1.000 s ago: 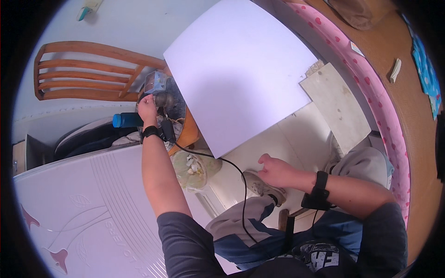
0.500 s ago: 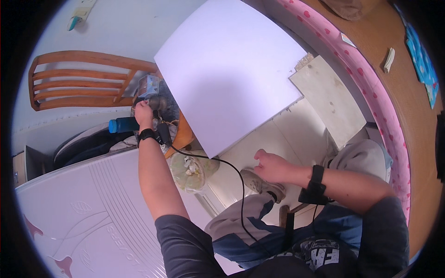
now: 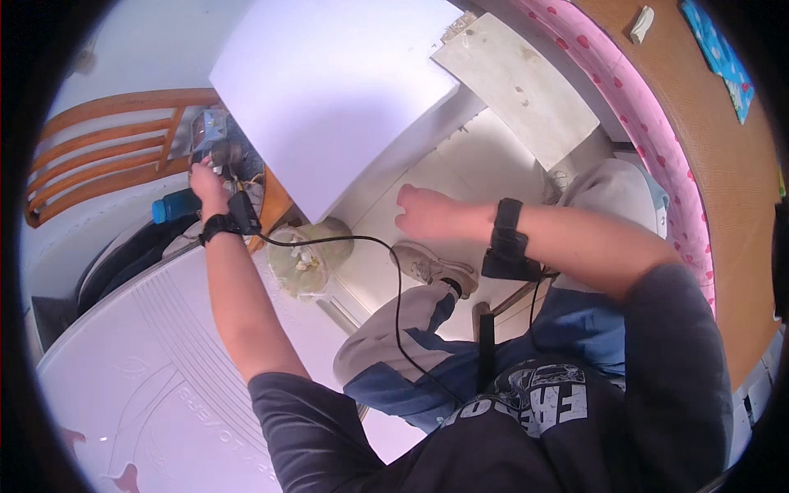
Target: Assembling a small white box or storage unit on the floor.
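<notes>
My left hand [image 3: 209, 187] reaches to the cluttered seat of a wooden chair, its fingers bent and closed beside a dark rounded object [image 3: 226, 154]. What they hold, if anything, is hidden. Close by stand a clear and blue box [image 3: 209, 127] and a dark bottle with a blue cap [image 3: 171, 207]. Over the floor hangs my right hand [image 3: 431, 214], holding nothing, its fingers loosely bent and the thumb apart from them. Each wrist wears a black strap with a small device, and a black cable [image 3: 386, 239] runs from the left one toward my lap.
A large white board-like surface [image 3: 329, 90] stands ahead, with a pale wooden panel [image 3: 526, 90] to its right. The chair back [image 3: 107, 148] is at the left. Below lies a bag-lined bin [image 3: 300, 255]. A brown tabletop [image 3: 699, 140] with a pink heart-patterned skirt runs along the right.
The view has shifted, so the surroundings sit further left and higher. My left hand stays at the chair seat. My right hand remains raised over the floor, thumb and finger still apart.
</notes>
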Motion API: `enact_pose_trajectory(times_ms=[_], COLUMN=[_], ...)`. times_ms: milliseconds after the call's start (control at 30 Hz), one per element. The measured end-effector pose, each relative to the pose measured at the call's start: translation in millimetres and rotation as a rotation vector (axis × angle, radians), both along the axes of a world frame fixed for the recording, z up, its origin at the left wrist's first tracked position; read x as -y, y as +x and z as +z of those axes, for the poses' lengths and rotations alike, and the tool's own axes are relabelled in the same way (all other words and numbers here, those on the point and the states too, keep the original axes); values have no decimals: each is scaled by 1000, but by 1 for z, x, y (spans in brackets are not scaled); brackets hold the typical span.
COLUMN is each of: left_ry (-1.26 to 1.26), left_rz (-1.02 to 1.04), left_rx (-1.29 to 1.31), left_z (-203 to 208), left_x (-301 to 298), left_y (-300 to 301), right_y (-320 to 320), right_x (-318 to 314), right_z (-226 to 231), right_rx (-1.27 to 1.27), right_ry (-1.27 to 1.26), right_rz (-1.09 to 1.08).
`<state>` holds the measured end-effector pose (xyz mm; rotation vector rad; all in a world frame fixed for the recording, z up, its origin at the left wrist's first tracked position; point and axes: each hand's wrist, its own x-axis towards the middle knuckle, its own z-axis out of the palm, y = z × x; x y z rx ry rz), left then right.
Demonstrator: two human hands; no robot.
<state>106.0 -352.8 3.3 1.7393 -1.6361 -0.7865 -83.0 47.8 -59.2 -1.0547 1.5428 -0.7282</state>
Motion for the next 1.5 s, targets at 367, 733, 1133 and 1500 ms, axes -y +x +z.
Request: enact_pose_trajectory(times_ms=[367, 733, 1133, 1500], left_ry=[410, 292, 423, 436], left_rz=[-45, -32, -189, -201], left_rx=[-859, -753, -895, -658], left_z=[3, -22, -30, -53], left_x=[-254, -368, -374, -389], left_y=[-20, -45, -110, -106], right_y=[-9, -21, -31, -26], right_x=[-9, -29, -16, -23], right_z=[-3, 24, 41, 27], right_rx=[-80, 394, 547, 385], right_ry=[-113, 80, 67, -13], right_rz=[130, -221, -389, -541])
